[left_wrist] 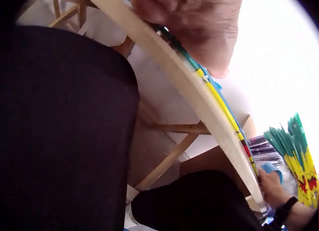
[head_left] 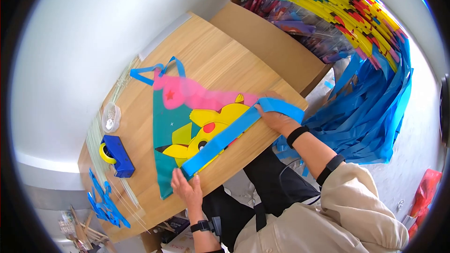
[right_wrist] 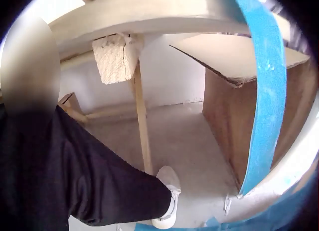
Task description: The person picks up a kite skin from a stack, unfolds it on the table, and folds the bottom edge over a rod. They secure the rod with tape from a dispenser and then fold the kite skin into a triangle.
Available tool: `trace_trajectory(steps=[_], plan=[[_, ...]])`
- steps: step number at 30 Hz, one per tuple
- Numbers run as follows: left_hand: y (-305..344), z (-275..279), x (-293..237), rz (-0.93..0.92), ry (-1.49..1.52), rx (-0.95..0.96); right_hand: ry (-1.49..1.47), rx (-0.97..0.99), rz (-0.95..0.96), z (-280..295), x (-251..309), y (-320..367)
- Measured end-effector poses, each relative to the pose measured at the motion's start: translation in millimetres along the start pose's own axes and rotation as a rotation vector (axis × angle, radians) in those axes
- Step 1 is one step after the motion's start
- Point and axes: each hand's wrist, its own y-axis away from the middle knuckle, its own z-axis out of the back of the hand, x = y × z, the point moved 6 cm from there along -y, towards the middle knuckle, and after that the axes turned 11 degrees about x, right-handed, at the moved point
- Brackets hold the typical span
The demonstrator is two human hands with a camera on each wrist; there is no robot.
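Note:
A kite-like sheet (head_left: 161, 122) in green, pink and yellow, with a printed cartoon figure, lies on the wooden table. Along its near edge runs a blue strip (head_left: 220, 141). The left hand (head_left: 187, 189) touches the strip's lower left end and the sheet's corner, fingers extended; in the left wrist view that hand (left_wrist: 192, 24) rests at the table edge. The right hand (head_left: 276, 118) pinches the strip near its other end, thumb on top, and the strip's tail hangs past it. The right wrist view shows the blue strip (right_wrist: 269, 91) dangling, with the fingers hidden.
A blue tape dispenser (head_left: 123, 157), a small white dish (head_left: 111, 117), thin pale rods and blue scraps (head_left: 107, 204) lie on the table's left. Beyond it stand a cardboard box (head_left: 267, 42) and a bundle of yellow and green sheets (head_left: 347, 14) with blue strips (head_left: 361, 117).

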Motion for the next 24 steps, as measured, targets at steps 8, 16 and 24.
trace_trajectory(steps=[8,16,24], plan=[[-53,11,-227,-0.638,0.441,-0.048,0.138,-0.077,0.042,0,2,-1],[-98,-31,-271,-0.565,0.807,0.005,-0.068,0.007,0.059,0,-3,2],[-104,-18,-212,-0.312,0.999,-0.411,0.196,-0.107,0.098,-8,0,5]])
